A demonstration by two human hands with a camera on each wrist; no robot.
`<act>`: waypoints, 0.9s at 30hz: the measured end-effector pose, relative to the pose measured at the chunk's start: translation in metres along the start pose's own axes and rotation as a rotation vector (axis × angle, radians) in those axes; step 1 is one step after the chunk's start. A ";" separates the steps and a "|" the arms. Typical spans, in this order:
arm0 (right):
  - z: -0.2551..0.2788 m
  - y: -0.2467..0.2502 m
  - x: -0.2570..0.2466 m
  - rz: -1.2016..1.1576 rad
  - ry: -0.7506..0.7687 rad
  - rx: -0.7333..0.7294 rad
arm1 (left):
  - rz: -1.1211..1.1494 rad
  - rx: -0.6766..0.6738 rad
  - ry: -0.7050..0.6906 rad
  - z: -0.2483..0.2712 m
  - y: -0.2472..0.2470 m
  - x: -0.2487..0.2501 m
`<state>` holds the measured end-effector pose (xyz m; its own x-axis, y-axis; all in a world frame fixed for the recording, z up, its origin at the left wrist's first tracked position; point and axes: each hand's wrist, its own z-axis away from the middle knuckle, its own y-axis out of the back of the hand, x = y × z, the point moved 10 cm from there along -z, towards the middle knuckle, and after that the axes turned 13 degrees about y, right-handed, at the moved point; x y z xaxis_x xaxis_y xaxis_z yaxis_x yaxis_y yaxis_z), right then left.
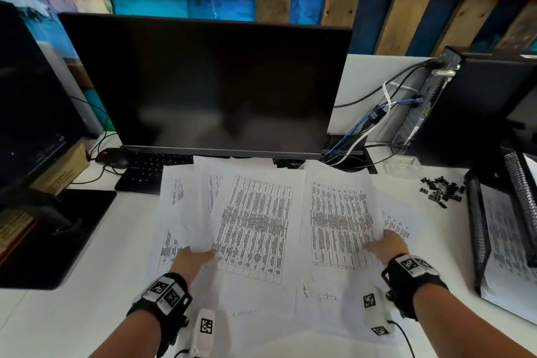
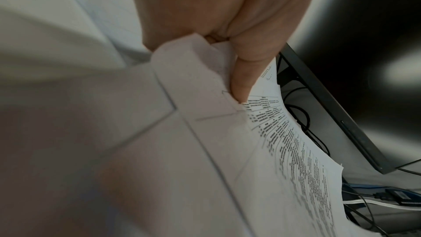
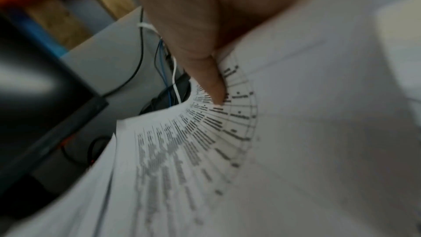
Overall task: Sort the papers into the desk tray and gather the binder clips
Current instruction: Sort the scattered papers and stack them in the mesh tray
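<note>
**A:** Talk me through it, biggest thing first.

**B:** The tabletop (image 1: pixel 87 285) was white and crowded. A dark monitor (image 1: pixel 203 81) stood right behind the papers (image 1: pixel 252 221), which lay fanned in front of me, overlapping and out of square. The mesh desk tray (image 1: pixel 476 241) sat at the far right edge, already holding some sheets.

**A:** And the hands?

**B:** My left hand (image 1: pixel 190 260) pinched a few sheets by their near edge, thumb on top. My right hand (image 1: pixel 388 245) was clamped the same way on another printed sheet, thumb pressed onto the table of text.

**A:** What worried you?

**B:** Both grips were at one edge only, so I judged the sheets could sag, slide apart and spill on the way to the tray. They overlapped, too, so lifting one bunch might drag its neighbours along or crease them.

**A:** The clips?

**B:** The binder clips (image 1: pixel 440 190) lay in a loose black heap just left of the tray, ungathered. A sweep of paper over them could have scattered them across the tabletop.
</note>
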<state>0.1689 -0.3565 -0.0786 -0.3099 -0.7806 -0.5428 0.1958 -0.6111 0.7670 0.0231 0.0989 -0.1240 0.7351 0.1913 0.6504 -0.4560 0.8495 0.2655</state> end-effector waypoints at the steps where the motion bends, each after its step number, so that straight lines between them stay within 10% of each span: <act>1: -0.001 0.005 -0.001 -0.045 0.036 0.032 | 0.013 -0.002 -0.006 -0.002 0.001 -0.001; 6: 0.002 0.050 0.008 -0.541 0.030 0.174 | 0.022 -0.021 -0.042 0.006 0.006 -0.002; 11: 0.010 0.035 0.015 -0.789 -0.024 0.008 | 0.075 -0.103 -0.067 0.024 -0.007 -0.001; 27: 0.083 -0.087 -0.064 -0.209 0.301 -0.301 | -0.036 -0.261 -0.032 0.055 -0.078 -0.009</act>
<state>0.0942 -0.2420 -0.0820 -0.0966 -0.6132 -0.7840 0.4328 -0.7352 0.5217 0.0249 0.0036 -0.1111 0.7304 0.1462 0.6672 -0.2817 0.9544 0.0992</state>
